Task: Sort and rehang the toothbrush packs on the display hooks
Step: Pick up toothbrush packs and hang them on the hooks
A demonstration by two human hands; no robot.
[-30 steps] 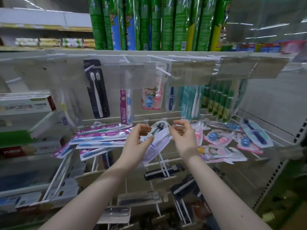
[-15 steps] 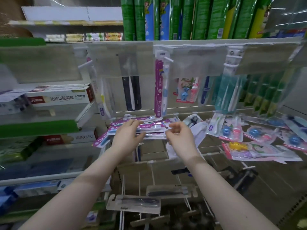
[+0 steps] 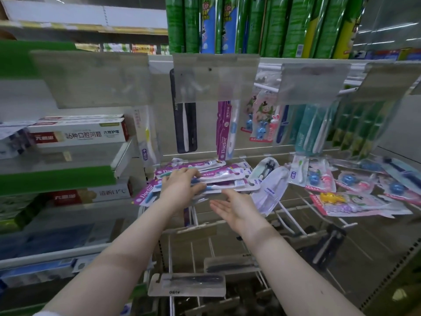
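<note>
The left hand point(image 3: 180, 188) grips a fanned stack of purple Doctor toothbrush packs point(image 3: 218, 176) in the middle of the frame, fingers laid over the top and thumb along the front edge. The stack lies flat across white wire display hooks point(image 3: 290, 216). The right hand point(image 3: 237, 206) is open, palm turned up, just below the stack's right end and holding nothing. One more purple Doctor pack point(image 3: 224, 131) hangs upright above, between a black toothbrush pack point(image 3: 185, 126) and children's bunny packs point(image 3: 262, 124). Toothpaste boxes point(image 3: 77, 133) sit on a shelf at the left.

Toothpaste boxes point(image 3: 77, 134) lie left; tall green packs point(image 3: 284, 26) stand above.
</note>
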